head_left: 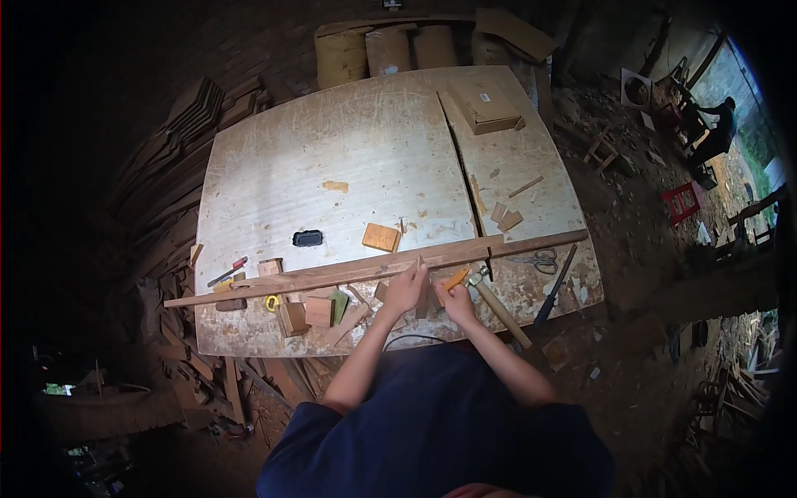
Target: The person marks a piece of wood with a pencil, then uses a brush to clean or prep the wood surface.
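My left hand [404, 292] is closed near the front edge of the workbench, with a small thin piece of wood [422, 305] that seems to be pinched in it. Beside it, my right hand [457, 304] wraps around an orange-handled tool [457, 279]; its working end is not clear. Just beyond both hands, long wooden strips [332, 272] lie across the bench. A hammer [502, 314] rests right of my right hand, its head close to my fingers. Wood blocks [320, 312] and offcuts lie left of my left hand.
On the workbench [282, 166] are a cardboard box [488, 104], a black tray [307, 238], an orange-brown block [381, 237], scissors [544, 261], a dark long tool [556, 286] and a yellow tape measure [271, 304]. Stacked boards stand left. A person [721, 133] is far right.
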`<state>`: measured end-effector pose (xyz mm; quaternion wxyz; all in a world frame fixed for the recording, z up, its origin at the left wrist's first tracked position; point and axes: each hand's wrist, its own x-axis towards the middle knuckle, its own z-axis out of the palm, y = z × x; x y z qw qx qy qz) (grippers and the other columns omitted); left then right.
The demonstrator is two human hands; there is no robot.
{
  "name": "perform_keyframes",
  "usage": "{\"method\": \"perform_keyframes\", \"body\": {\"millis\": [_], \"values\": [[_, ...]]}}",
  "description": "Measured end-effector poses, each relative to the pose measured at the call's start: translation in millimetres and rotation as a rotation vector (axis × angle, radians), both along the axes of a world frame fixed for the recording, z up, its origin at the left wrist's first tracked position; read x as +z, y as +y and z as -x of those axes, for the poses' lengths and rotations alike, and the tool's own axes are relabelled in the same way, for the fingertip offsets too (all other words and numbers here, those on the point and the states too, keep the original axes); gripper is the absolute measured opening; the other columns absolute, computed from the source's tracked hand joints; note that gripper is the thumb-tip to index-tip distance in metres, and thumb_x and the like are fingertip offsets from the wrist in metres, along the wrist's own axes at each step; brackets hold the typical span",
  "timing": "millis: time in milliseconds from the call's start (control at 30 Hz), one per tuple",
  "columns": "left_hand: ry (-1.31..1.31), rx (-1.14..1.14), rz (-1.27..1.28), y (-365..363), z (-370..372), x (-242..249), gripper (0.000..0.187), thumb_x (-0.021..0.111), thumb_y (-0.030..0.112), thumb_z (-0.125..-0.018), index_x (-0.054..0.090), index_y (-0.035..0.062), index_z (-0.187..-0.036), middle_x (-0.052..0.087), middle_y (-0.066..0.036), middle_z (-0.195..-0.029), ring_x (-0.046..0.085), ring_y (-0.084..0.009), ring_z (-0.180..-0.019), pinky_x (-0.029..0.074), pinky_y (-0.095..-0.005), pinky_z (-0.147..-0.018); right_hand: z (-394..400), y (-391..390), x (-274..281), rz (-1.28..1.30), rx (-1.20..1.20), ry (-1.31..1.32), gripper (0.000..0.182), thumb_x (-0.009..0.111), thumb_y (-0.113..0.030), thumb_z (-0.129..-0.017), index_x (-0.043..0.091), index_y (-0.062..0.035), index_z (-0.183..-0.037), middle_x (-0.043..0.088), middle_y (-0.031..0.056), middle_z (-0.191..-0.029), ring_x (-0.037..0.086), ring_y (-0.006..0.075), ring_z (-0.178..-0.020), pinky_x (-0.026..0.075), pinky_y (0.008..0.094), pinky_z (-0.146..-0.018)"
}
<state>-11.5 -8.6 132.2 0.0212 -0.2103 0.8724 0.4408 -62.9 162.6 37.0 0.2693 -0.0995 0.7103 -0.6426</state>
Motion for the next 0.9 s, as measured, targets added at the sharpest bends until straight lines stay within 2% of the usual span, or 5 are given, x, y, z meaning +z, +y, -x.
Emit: {"method": "perform_keyframes", "body": {"millis": [167,367,567,700,900], "values": [[-0.008,-0.009,0.014,11,5,0,0.055,0.040,0.050,-0.109,0.063,0.0068,-0.136,0.071,-0.032,-0.099,0.068,-0.0513,-0.099,0.052,-0.0582,-0.089,-5,7,-2,-0.083,-0.059,-0.291,0.017,0.062,-0.019,-0.107,0.068,-0.0053,-0.115,0.069,0.0026,-0.097,0.065,0.0084,-0.082,0.051,0.0233,-0.067],[0.020,0.118,-0.031,16,-3,-1,0.058,0.037,0.049,-0.111,0.066,0.0007,-0.119,0.070,-0.033,-0.098,0.067,-0.0522,-0.098,0.050,-0.0563,-0.089,-2,-4,52,0.399,-0.207,-0.307,0.018,0.064,-0.022,-0.107,0.068,-0.0060,-0.113,0.068,0.0016,-0.095,0.063,0.0079,-0.079,0.050,0.0236,-0.066],[0.040,0.130,-0.010,16,-3,-9,0.053,0.038,0.047,-0.111,0.067,0.0036,-0.123,0.071,-0.033,-0.099,0.068,-0.0530,-0.097,0.051,-0.0586,-0.087,-11,7,8,-0.070,0.006,-0.199,0.017,0.059,-0.023,-0.109,0.066,-0.0072,-0.113,0.069,0.0012,-0.098,0.067,0.0068,-0.086,0.054,0.0230,-0.074],[0.084,0.193,-0.053,23,-4,-12,0.054,0.038,0.046,-0.111,0.068,0.0014,-0.117,0.071,-0.033,-0.099,0.067,-0.0535,-0.097,0.051,-0.0581,-0.087,-8,4,94,0.361,-0.087,-0.272,0.021,0.059,-0.028,-0.109,0.063,-0.0085,-0.118,0.070,0.0025,-0.102,0.068,0.0084,-0.087,0.059,0.0266,-0.078],[0.079,0.238,-0.045,18,-17,-21,0.056,0.035,0.045,-0.112,0.068,0.0000,-0.116,0.071,-0.033,-0.100,0.067,-0.0537,-0.098,0.051,-0.0583,-0.089,-8,-6,67,0.025,-0.243,-0.289,0.020,0.056,-0.029,-0.110,0.060,-0.0125,-0.121,0.070,0.0025,-0.105,0.070,0.0094,-0.089,0.062,0.0311,-0.074]]}}
